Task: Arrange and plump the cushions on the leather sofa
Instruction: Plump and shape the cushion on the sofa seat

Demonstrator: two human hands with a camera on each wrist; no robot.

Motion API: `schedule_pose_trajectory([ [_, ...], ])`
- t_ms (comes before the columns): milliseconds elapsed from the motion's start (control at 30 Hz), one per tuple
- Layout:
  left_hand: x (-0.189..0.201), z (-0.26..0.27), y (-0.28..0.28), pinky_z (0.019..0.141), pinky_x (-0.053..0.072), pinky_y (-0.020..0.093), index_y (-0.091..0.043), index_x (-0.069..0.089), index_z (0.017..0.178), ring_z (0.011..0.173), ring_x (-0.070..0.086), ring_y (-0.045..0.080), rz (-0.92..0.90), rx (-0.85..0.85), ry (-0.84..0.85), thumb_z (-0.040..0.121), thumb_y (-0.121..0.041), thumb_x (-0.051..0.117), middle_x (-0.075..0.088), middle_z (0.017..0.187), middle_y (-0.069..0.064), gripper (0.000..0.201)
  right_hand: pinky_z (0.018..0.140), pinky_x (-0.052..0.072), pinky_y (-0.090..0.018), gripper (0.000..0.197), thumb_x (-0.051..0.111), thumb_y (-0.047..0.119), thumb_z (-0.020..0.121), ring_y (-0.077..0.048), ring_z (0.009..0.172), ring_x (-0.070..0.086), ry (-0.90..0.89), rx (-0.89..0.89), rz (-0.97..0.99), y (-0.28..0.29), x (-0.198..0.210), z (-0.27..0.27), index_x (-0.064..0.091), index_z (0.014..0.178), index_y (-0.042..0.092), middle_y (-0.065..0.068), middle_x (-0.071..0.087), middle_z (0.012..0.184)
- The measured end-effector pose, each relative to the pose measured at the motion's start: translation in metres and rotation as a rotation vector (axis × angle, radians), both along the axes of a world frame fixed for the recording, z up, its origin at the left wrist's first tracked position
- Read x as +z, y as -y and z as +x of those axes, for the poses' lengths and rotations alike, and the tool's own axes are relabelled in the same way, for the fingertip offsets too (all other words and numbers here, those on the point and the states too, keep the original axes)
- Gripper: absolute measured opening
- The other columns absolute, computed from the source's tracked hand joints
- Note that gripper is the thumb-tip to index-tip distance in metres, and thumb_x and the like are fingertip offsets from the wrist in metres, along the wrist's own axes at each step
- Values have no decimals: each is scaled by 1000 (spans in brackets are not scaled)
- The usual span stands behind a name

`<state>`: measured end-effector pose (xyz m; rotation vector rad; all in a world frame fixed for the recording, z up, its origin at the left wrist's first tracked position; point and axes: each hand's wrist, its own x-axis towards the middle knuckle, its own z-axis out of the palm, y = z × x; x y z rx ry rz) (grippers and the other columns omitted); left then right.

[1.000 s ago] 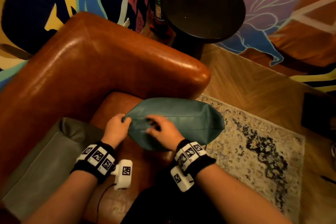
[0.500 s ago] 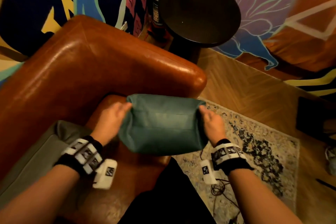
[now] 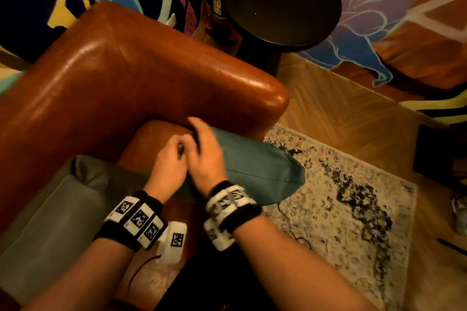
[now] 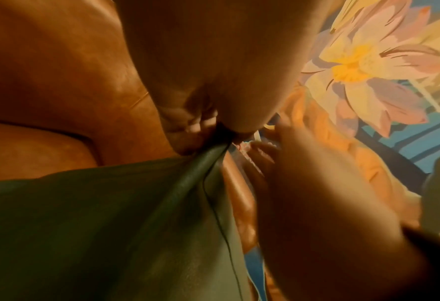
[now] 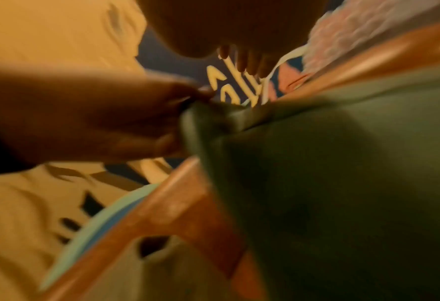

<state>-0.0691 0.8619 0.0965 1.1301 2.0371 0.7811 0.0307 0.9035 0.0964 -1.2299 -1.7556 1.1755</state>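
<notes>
A teal cushion [image 3: 255, 171] lies tilted on the seat corner of the brown leather sofa [image 3: 126, 70], its far end hanging out over the rug. My left hand [image 3: 180, 149] pinches the cushion's near-left corner, which shows plainly in the left wrist view [image 4: 213, 140] and the right wrist view [image 5: 185, 114]. My right hand [image 3: 201, 139] is blurred just beside the left. It hovers over the same corner with fingers [image 5: 247, 59] extended, holding nothing. A grey-green cushion [image 3: 50, 222] lies flat on the seat at the left.
A dark round side table [image 3: 280, 0] stands behind the sofa arm, with a dark bottle-like canister [image 3: 217, 0] beside it. A patterned rug [image 3: 353, 209] with a thin cable [image 3: 288, 222] covers the wooden floor at the right. A painted wall stands behind.
My right hand left the cushion's right end and swung over to the left corner beside my left hand. The cushion turned, and its free end now points out over the rug.
</notes>
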Motion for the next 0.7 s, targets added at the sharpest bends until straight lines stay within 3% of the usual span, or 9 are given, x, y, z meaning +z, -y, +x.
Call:
schedule_pose_trajectory([
  [67,1,-8,3,76,38,26,-12,60,114,98,63,20,22,-59,25,100,-26,52,68,108,5,22,113,34,-23,41,42,23,104,-13,133,48,-43,2,-105,9,-12,-25,49,143,16,-5,53,145],
  [167,-4,-26,11,69,37,26,-19,58,101,82,62,21,6,-133,-54,99,-22,56,67,90,2,4,116,29,-24,48,35,36,103,-13,142,39,30,-93,-272,2,-50,-9,40,149,22,-3,47,151],
  [267,-12,-36,18,68,49,34,-21,59,96,73,65,20,-11,-93,-61,98,-24,57,67,84,0,4,124,13,-32,47,36,29,105,-10,148,25,194,48,-103,-4,-81,17,37,151,19,-2,40,156],
  [400,-17,-43,12,51,49,20,-14,60,100,61,64,19,-37,-7,-23,99,-25,55,67,84,5,12,125,3,-40,47,32,28,106,-15,150,23,502,-3,51,-21,-104,63,36,152,16,0,39,157],
  [500,-17,-56,8,66,54,33,-12,61,103,71,65,27,-36,41,-53,99,-25,56,67,88,8,15,124,-5,-46,49,26,36,106,-18,151,20,756,-128,27,-34,-117,111,33,152,22,3,36,158],
  [567,-13,-59,7,75,50,38,-15,61,103,82,63,26,-50,-9,-100,99,-28,55,66,90,4,14,124,2,-46,48,26,37,106,-25,147,29,835,-220,-56,-41,-122,136,40,148,19,-3,44,152],
  [600,-10,-57,5,76,47,37,-16,60,102,83,62,23,-56,-68,-125,100,-29,54,66,90,3,14,122,12,-48,46,26,38,106,-29,140,39,884,-282,-83,-43,-122,145,48,142,19,-6,52,144],
  [667,-4,-52,1,75,41,33,-16,58,102,85,59,20,-48,-130,-156,100,-28,52,65,90,2,14,105,35,-48,47,23,43,105,-34,119,55,934,-463,-209,-50,-117,159,59,121,17,-10,64,123],
  [700,-1,-52,-2,75,39,32,-15,58,102,86,59,21,-39,-117,-160,101,-29,51,65,91,4,16,93,42,-45,48,23,43,105,-35,108,60,875,-532,-320,-54,-112,165,61,110,13,-13,67,112],
])
